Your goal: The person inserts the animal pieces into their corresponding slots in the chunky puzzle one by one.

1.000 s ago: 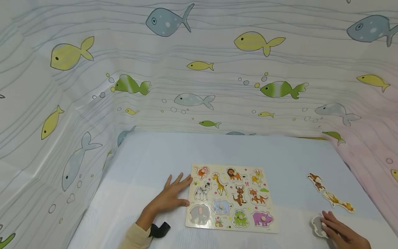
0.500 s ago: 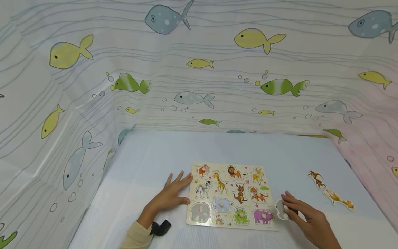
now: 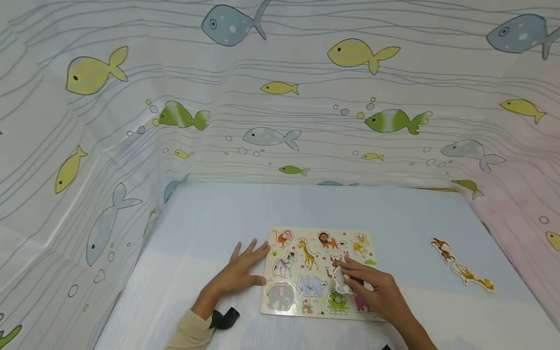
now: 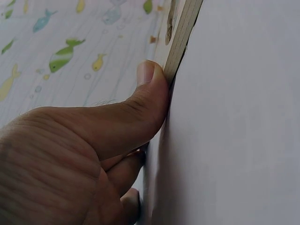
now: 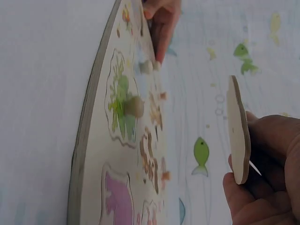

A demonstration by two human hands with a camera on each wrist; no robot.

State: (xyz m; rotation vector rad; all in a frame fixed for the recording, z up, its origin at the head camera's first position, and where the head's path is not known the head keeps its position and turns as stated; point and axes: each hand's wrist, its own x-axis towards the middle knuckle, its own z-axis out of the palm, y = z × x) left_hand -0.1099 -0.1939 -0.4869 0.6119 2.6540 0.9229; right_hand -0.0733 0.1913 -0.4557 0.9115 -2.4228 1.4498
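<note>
A wooden animal puzzle board [image 3: 323, 315] lies flat in the head view. My right hand [image 3: 379, 288] holds a grey elephant puzzle piece [image 3: 341, 282] by its back side, tilted above the board near the kangaroo and frog [image 3: 337, 302]. In the right wrist view, the bare wooden underside of the elephant piece [image 5: 236, 136] faces the board, apart from it. My left hand [image 3: 238, 273] rests at the board's left edge, fingers spread, and its thumb [image 4: 147, 89] touches that edge in the left wrist view. A grey elephant picture [image 3: 280, 296] fills the board's lower left corner.
To the right of the board lie a loose brown kangaroo piece [image 3: 443, 250] and a giraffe piece [image 3: 473, 277], end to end on the pale tabletop [image 3: 218, 209]. A fish-patterned sheet [image 3: 271, 112] walls the table's back and sides. A black wrist mount [image 3: 225, 318] sits beside my left sleeve.
My right hand has carried the elephant piece leftward from the table's right side to over the puzzle board. My left hand has stayed at the board's left edge.
</note>
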